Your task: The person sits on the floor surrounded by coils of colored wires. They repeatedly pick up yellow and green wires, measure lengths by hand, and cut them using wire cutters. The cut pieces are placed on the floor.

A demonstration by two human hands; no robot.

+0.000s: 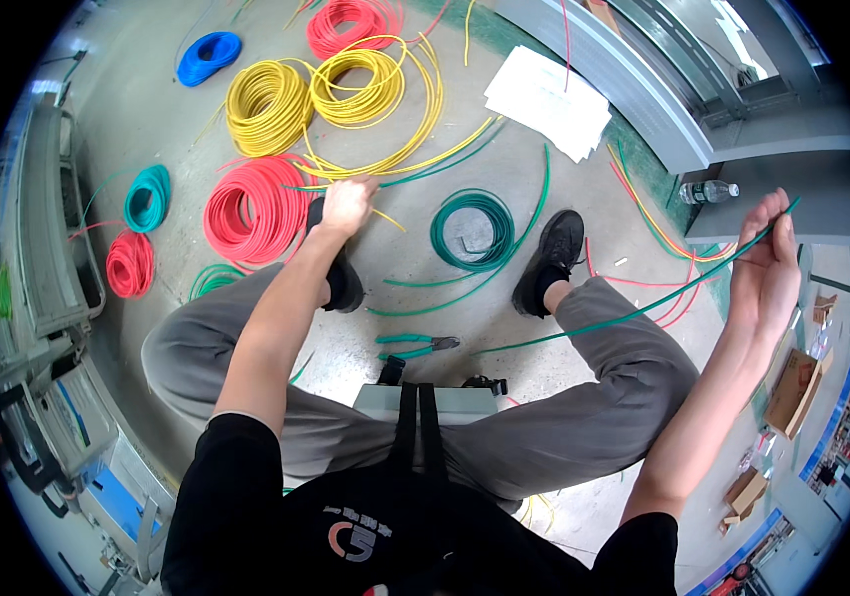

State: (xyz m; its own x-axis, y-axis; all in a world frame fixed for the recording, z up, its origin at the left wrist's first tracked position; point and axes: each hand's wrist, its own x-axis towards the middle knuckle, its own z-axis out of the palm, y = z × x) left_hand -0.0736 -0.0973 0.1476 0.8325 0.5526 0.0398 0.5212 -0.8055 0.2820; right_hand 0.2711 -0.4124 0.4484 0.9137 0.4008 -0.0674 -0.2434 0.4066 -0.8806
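My right hand (768,263), raised at the right, is closed on a length of green wire (634,316) near its tip. From there the wire slopes down across my right leg toward the floor between my knees. My left hand (349,206) is closed over the end of another green wire (435,170), beside some yellow wire (385,220). A coil of dark green wire (439,230) lies on the floor between my shoes. Closer to me are green-handled cutting pliers (415,346).
Red wire coils (252,211), yellow coils (268,107) and a blue coil (209,59) lie ahead and left. White papers (547,99) lie beside a grey metal cabinet (614,70). A plastic bottle (708,192) rests by it. A wheeled cart (48,219) stands left.
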